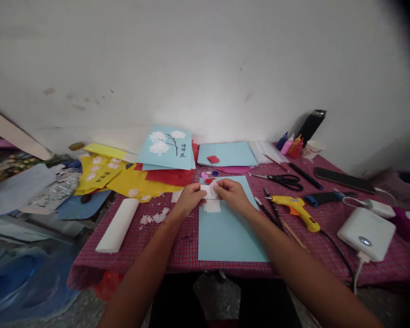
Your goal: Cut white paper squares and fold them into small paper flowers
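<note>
A small white piece of paper (209, 192) is pinched between my two hands, above the top part of a light blue sheet (225, 237). My left hand (190, 199) grips its left side with the thumb on top. With thumb and fingers closed, my right hand (233, 195) holds the right side, where an edge stands up. Beneath them, more small white paper squares (212, 207) lie on the blue sheet. Just beyond my fingers sit a red paper piece (210, 181) and a few small coloured bits.
White paper scraps (154, 217) and a folded white paper roll (119, 225) lie left. At right are scissors (285, 181), a yellow glue gun (295, 209) with a cord, pens and a white power bank (367, 233). A blue flower picture (167, 148) leans behind.
</note>
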Demonstrator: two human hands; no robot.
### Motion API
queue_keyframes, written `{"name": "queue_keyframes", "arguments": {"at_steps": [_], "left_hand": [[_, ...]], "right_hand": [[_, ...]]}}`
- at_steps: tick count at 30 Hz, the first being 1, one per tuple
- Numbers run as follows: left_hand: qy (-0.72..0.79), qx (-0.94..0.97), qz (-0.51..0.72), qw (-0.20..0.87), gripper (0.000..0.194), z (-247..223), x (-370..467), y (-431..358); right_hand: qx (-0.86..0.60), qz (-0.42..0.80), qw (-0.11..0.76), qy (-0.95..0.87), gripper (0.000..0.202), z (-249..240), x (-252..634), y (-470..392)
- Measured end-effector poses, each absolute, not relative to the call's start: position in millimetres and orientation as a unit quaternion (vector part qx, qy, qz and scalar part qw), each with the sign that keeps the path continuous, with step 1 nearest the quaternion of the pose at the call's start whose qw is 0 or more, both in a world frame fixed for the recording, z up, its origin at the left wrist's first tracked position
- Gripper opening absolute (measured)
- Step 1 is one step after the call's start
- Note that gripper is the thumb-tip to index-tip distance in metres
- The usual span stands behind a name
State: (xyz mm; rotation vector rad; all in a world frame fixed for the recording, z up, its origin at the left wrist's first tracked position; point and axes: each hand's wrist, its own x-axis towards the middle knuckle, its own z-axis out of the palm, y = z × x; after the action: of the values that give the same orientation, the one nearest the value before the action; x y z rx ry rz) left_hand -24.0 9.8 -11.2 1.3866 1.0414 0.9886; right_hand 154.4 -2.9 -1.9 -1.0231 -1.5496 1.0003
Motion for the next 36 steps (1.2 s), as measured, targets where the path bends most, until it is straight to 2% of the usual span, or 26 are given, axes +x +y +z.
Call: {"name": "queue_keyframes", "arguments": {"at_steps": [5, 9, 17, 27, 36], "left_hand": [[0.394, 0.521, 0.421, 0.630, 0.032, -2, -21, 3], [0.389, 0.562, 0.408, 0.605, 0.041, -4, -18, 1], [0.430, 0.562, 0.425, 0.565, 0.021, -7, -17, 6], [0.446, 0.593, 0.395, 0.543, 0.014, -10, -20, 7], [0.449, 0.610, 0.372, 0.536, 0.015, -14, -22, 8]], "right_hand": [[-0.422, 0.433, 0.501, -0.619, 0.020, -1, 152, -3], [-0.428, 0.445, 0.505, -0.604, 0.022, 0, 150, -3], [-0.443, 0.452, 0.503, -0.589, 0.024, 1, 152, -2], [-0.435, 0.518, 0.519, -0.522, 0.026, 1, 154, 2], [-0.423, 0.583, 0.511, -0.469, 0.038, 3, 153, 0]]}}
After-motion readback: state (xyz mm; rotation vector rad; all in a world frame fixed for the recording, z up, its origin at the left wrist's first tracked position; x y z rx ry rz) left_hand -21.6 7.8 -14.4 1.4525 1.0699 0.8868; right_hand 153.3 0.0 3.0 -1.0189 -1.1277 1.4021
